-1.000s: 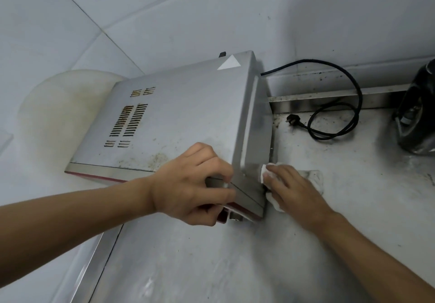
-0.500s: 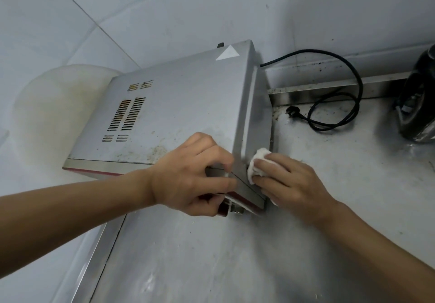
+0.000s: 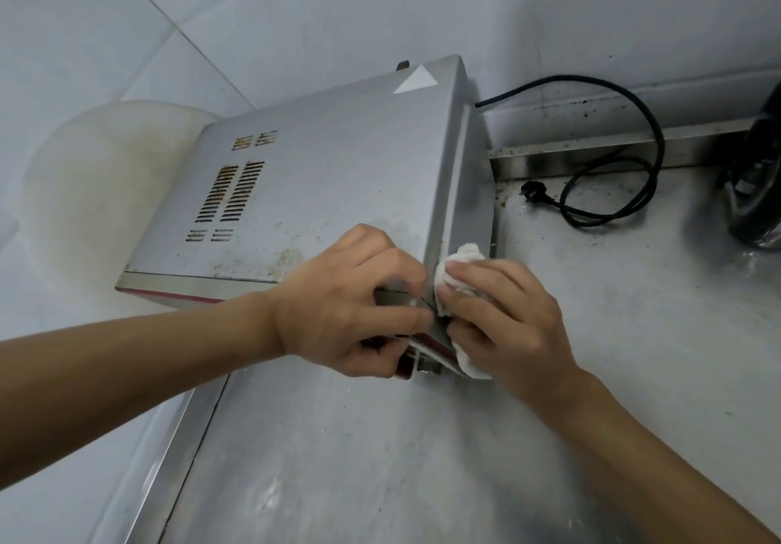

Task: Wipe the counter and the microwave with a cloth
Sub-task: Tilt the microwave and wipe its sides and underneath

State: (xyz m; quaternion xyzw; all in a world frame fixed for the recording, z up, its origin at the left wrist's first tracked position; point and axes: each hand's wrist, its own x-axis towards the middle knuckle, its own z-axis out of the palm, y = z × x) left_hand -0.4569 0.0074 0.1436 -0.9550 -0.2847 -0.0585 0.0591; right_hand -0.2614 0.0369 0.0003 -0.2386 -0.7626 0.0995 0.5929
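Fingers [image 3: 477, 275] of right hand [image 3: 513, 323] curled round crumpled white cloth [image 3: 465, 257], pressing it against right side of silver metal microwave [image 3: 338, 175], which stands at left rear corner of stained steel counter [image 3: 613, 332]. Left hand [image 3: 338, 311] grips microwave's near corner.

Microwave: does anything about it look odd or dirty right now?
Yes. The microwave top carries brownish grime specks near its front edge, beside the left hand, and some vent slots look rust-stained. The black cord's plug lies loose on the counter, not in a socket.
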